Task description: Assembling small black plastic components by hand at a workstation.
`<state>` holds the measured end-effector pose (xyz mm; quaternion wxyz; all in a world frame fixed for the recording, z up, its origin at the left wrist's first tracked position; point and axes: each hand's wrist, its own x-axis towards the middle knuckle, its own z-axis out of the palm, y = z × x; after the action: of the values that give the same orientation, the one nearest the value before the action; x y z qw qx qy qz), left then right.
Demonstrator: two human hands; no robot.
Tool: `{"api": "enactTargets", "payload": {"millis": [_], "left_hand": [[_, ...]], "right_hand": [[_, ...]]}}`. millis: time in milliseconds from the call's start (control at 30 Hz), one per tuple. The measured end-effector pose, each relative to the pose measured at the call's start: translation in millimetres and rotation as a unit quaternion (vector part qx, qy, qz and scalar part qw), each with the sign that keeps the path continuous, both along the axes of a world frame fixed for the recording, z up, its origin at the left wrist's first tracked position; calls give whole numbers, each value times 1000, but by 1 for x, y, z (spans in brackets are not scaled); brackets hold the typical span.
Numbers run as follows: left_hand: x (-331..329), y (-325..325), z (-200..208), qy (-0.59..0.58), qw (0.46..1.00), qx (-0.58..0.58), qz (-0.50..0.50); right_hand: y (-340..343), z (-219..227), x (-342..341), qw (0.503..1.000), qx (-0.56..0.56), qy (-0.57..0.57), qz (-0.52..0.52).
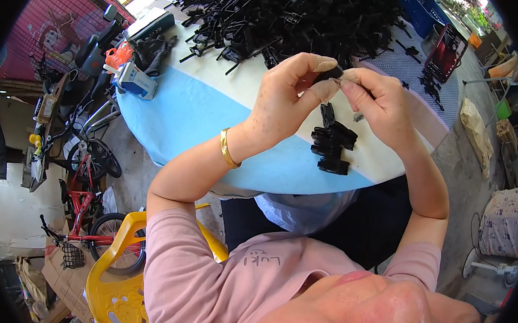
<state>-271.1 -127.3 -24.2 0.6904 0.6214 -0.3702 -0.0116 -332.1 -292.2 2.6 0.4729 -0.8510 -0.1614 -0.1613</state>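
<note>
My left hand [287,96] and my right hand [381,102] meet above the table, both pinching one small black plastic part [332,72] between taped fingertips. A gold bangle [228,148] circles my left wrist. Just below the hands a short stack of black plastic pieces [332,144] lies on the table. A big heap of loose black plastic parts [296,12] covers the far side of the round table [195,115], which has a blue and white cover.
A phone [445,52] leans at the table's right side beside a blue bin [419,6]. Boxes and an orange item [132,68] sit at the table's left. A yellow chair [117,285], bicycles [88,209] and cardboard stand at the left.
</note>
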Motion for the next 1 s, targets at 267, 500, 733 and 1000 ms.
{"api": "enactTargets", "payload": {"millis": [267,500,733,1000], "left_hand": [[2,0,-3,-195,976,12,93],[6,-1,-6,-195,973,82,94],[-7,3,-4,-214,932,284,-66],[2,1,-7,-294,933,205,-1]], "right_hand": [[2,-2,3,989,77,124,13],[-19,7,23,981,-19,183,55],[-40,1,49,982,-109,144,52],[-18,-45,78,948,-306,-5,-84]]}}
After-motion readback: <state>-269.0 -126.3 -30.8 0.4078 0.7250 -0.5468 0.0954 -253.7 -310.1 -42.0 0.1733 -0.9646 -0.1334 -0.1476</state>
